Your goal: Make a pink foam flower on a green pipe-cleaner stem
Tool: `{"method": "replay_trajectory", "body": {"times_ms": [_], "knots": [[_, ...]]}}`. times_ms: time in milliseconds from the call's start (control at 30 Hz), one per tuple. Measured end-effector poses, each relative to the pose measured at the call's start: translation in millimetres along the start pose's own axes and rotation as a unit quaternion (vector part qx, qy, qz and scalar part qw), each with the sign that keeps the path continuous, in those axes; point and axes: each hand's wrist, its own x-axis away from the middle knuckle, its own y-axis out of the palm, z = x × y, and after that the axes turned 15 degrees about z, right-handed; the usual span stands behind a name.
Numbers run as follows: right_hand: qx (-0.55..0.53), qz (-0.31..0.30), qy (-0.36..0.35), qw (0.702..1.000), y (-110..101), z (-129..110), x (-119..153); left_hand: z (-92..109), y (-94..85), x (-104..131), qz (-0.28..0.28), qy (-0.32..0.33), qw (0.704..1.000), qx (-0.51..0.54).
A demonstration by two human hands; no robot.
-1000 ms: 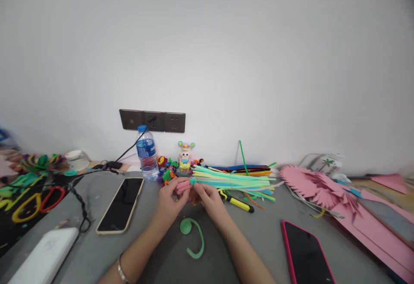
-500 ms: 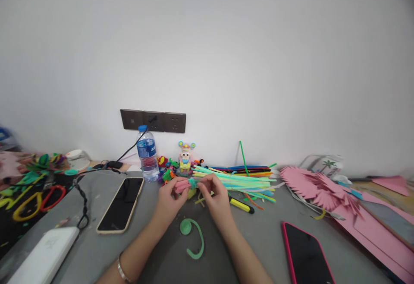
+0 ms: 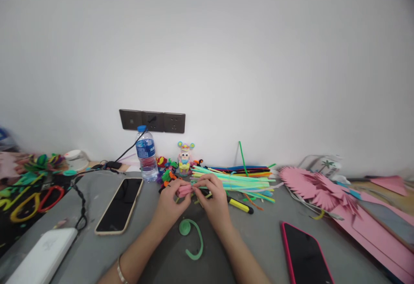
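Observation:
My left hand (image 3: 171, 202) is closed around a small pink piece (image 3: 185, 190) above the middle of the grey table (image 3: 258, 241). Beside it, the fingers of my right hand (image 3: 211, 195) are pinched at the right end of the pink piece; what lies between those fingertips is too small to tell. A green pipe cleaner (image 3: 197, 236) with a coiled end rests on the table below the hands. Behind the right hand lies a bundle of pale green and coloured pipe cleaners (image 3: 239, 182).
A yellow and black cutter (image 3: 240, 205) lies right of my hands. Phones (image 3: 120, 206) (image 3: 305, 254) rest left and right. A water bottle (image 3: 147, 154) and a toy figure (image 3: 184, 159) stand behind. Pink folded paper (image 3: 310, 189) is at right, scissors (image 3: 51, 198) at far left.
Both hands have turned slightly around the pink piece, and my right fingers have closed in on it. The teal part seen at its right end earlier is now hidden.

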Motion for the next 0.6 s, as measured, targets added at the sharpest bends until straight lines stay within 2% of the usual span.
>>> {"method": "replay_trajectory", "body": {"times_ms": [300, 600], "knots": [[-0.004, -0.003, 0.000, 1.000, -0.8, -1.7, -1.3, 0.1, 1.0, 0.5, -0.001, -0.014, 1.000, 0.028], [0.005, -0.010, 0.012, 1.000, -2.7, -3.7, -0.8, 2.0, -1.4, -0.6, 0.013, 0.014, 1.000, 0.020]]}}
